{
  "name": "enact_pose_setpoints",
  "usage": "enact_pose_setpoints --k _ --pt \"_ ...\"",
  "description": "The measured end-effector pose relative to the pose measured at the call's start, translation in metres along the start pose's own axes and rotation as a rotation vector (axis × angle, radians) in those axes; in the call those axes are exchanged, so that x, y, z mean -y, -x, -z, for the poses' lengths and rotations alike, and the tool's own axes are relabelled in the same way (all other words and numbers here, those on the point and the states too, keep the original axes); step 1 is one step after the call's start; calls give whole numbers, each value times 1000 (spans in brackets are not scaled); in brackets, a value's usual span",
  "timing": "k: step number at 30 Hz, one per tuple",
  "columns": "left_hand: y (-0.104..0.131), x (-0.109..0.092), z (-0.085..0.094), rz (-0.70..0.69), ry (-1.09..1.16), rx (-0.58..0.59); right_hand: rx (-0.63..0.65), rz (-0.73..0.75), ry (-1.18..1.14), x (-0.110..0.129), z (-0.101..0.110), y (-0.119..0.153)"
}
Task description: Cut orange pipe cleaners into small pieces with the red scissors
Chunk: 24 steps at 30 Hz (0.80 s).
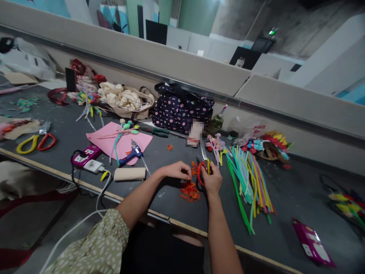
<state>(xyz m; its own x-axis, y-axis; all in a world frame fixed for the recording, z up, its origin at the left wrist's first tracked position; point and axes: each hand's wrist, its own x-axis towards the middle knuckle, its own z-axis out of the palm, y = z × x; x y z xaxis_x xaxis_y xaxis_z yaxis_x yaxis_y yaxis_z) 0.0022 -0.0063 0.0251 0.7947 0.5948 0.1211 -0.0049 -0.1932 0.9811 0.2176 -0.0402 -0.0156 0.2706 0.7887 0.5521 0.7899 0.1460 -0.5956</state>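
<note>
My right hand (212,178) is closed around the handles of scissors (200,173), one red and one yellow, with the blades pointing away from me. To the left, my left hand (179,170) has its fingers pinched together over small orange pieces; whatever lies between the fingertips is too small to make out. A loose pile of orange pieces (190,191) sits on the dark table (173,207) just below and between both hands. More orange bits lie near the scissors' red handle.
Colourful pipe cleaners (248,179) lie right of my right hand. Left are a cardboard-coloured roll (129,174), a blue glue gun (132,154) on pink paper (99,136), and a purple power strip (87,156). A dotted bag (178,110) stands behind.
</note>
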Motion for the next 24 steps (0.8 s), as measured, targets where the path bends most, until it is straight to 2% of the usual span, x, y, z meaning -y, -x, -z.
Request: enact_pose_setpoints --k 3,9,14,22,24 --pt "0 3 2 16 -23 40 -9 16 13 -2 -1 -1" --pt "0 9 6 50 -33 13 -33 11 -6 -2 0 -2" --pt "-2 17 8 68 -126 90 -24 -2 -22 0 1 -2" --pt "-4 21 11 105 -223 130 -34 -30 6 4 2 -4" --pt "-6 21 10 114 -215 92 -45 -57 -36 5 2 -5"
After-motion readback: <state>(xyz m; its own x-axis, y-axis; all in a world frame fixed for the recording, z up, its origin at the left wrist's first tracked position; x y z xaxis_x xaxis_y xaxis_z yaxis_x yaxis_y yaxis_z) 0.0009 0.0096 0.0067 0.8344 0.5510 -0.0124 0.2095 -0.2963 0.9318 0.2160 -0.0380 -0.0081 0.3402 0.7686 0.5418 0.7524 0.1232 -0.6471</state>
